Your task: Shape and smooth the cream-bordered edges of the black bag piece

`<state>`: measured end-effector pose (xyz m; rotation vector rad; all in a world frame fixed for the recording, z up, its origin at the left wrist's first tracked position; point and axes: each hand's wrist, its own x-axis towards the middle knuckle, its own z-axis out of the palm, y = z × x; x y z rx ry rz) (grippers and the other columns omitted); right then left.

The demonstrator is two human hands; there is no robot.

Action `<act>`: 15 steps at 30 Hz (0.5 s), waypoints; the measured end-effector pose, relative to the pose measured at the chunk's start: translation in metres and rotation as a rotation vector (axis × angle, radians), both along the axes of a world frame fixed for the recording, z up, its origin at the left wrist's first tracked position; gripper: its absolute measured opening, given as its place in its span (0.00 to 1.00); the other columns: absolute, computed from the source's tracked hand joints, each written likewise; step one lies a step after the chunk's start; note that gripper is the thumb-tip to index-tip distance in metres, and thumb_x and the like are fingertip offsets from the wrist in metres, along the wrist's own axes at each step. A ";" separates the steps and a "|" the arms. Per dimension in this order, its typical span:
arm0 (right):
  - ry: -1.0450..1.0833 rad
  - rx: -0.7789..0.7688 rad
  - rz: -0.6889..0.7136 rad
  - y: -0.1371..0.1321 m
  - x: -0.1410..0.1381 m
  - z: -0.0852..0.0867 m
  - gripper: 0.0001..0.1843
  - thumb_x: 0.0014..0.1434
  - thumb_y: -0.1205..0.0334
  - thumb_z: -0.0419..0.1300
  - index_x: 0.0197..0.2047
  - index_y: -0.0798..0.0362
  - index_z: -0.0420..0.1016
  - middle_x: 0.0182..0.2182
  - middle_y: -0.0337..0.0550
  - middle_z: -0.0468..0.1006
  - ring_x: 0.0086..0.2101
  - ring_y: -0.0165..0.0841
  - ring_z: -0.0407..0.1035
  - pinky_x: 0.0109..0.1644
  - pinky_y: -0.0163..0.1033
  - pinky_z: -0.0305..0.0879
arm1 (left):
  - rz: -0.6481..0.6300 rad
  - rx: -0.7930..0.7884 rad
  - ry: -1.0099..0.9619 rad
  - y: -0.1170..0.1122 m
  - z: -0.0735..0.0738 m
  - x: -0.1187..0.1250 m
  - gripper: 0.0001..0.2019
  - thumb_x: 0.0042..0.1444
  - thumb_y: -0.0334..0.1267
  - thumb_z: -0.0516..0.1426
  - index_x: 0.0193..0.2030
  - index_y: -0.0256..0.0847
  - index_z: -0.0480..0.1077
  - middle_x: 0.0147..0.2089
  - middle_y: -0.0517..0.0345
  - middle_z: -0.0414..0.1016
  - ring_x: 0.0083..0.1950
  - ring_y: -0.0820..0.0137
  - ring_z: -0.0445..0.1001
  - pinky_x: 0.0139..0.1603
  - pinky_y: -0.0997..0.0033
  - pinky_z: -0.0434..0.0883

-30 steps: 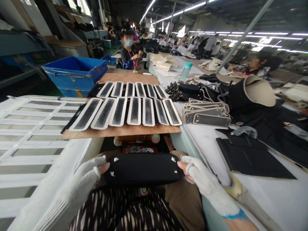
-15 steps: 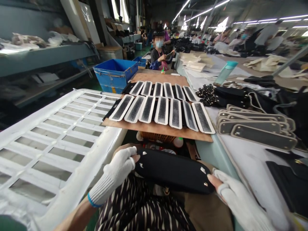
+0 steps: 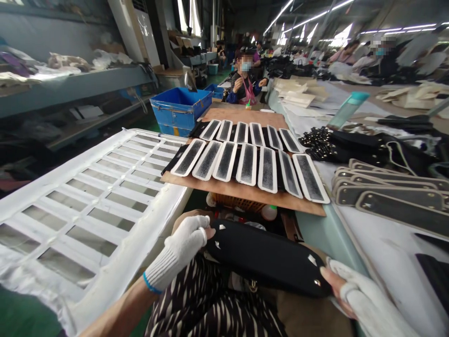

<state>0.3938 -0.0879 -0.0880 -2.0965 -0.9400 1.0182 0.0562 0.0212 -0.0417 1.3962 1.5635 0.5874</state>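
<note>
A long black panel with rounded ends (image 3: 266,257) is stretched between my hands above my lap. Small pale tabs and a gold-coloured stud show near its ends. My left hand (image 3: 184,245), in a white knitted glove with bare fingertips, pinches the panel's left end. At the right end, my right hand (image 3: 361,290), gloved the same way, grips the edge with thumb and fingers. Beyond the panel, two rows of dark strips with white borders (image 3: 246,164) lie on a brown board (image 3: 242,189). A small metal fitting (image 3: 253,285) shows below the panel.
To the left stands a white slatted frame (image 3: 94,201). A blue bin (image 3: 180,110) is behind it. On the right table are stacked grey panels (image 3: 400,203), a pile of metal hardware (image 3: 317,144) and a teal bottle (image 3: 349,110). A co-worker (image 3: 245,82) sits beyond the board.
The view has turned slightly left, so most things sit further right. Both hands keep hold of the black panel. The co-worker's hands have moved apart.
</note>
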 end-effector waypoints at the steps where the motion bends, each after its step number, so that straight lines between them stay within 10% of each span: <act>1: 0.003 -0.001 -0.005 -0.001 0.002 -0.004 0.37 0.45 0.33 0.60 0.49 0.53 0.79 0.55 0.59 0.76 0.59 0.55 0.67 0.61 0.47 0.69 | -0.001 0.010 0.020 0.000 -0.001 0.000 0.15 0.49 0.48 0.55 0.37 0.40 0.73 0.44 0.51 0.78 0.49 0.54 0.75 0.51 0.58 0.72; 8: -0.110 0.093 -0.040 -0.019 0.019 -0.050 0.48 0.45 0.26 0.53 0.56 0.54 0.75 0.62 0.55 0.70 0.64 0.55 0.59 0.69 0.45 0.59 | -0.084 0.082 0.105 0.004 -0.002 -0.005 0.12 0.50 0.50 0.55 0.31 0.43 0.69 0.35 0.55 0.75 0.46 0.55 0.74 0.49 0.60 0.67; 15: -0.201 0.023 -0.035 -0.006 0.011 -0.033 0.34 0.45 0.38 0.61 0.48 0.55 0.79 0.54 0.53 0.79 0.57 0.54 0.69 0.59 0.42 0.71 | -0.265 0.051 0.108 0.019 -0.009 -0.006 0.12 0.52 0.48 0.54 0.25 0.42 0.64 0.27 0.60 0.66 0.35 0.63 0.70 0.38 0.65 0.66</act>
